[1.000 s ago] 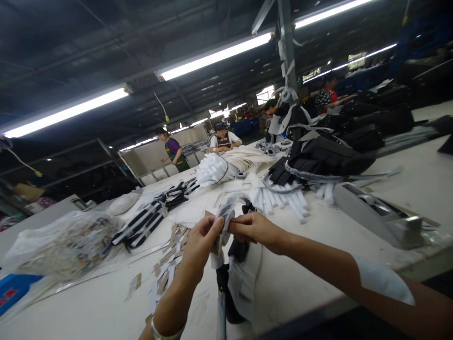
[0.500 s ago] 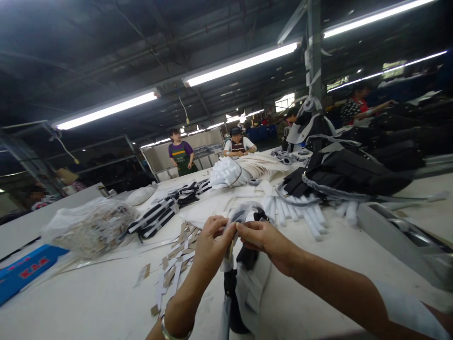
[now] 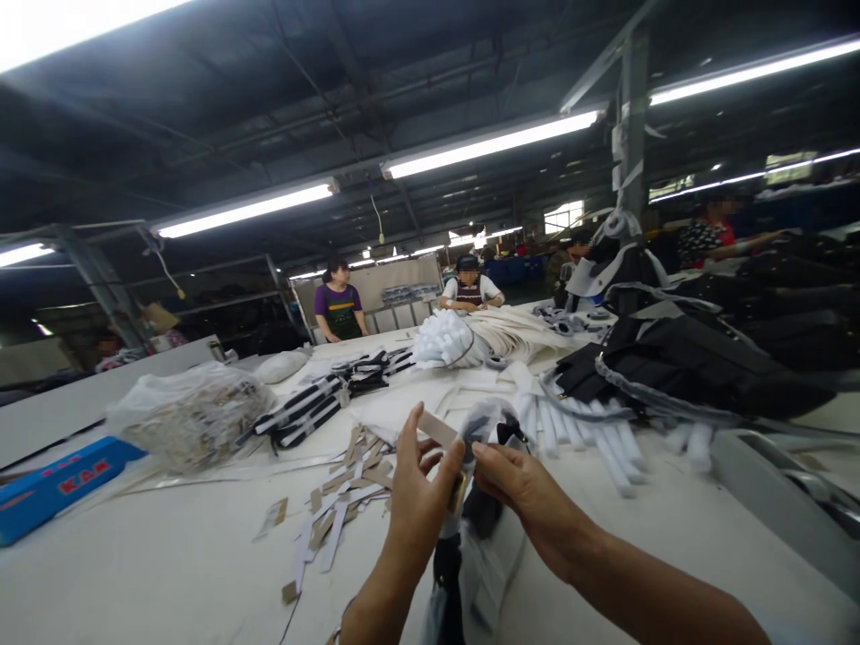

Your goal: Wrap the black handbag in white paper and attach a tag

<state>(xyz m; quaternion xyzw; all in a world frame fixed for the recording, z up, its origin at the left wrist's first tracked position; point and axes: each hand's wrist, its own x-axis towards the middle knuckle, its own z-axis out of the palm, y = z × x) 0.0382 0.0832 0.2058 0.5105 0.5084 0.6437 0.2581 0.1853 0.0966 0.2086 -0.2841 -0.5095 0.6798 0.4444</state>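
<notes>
Both hands met at lower centre of the frame — the left hand (image 3: 420, 488) pinched a tan strip (image 3: 438, 429) between thumb and fingers, the right hand (image 3: 520, 488) gripped a black-and-white fabric piece (image 3: 480, 528) hanging down to the white table (image 3: 167, 573), beside scattered paper strips (image 3: 336, 511).

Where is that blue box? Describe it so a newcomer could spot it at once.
Start at the long white worktable and follow it to its far left edge. The blue box lies flat there, just left of the clear bag of scraps. It is the only bright blue thing on the table, with red lettering on top.
</notes>
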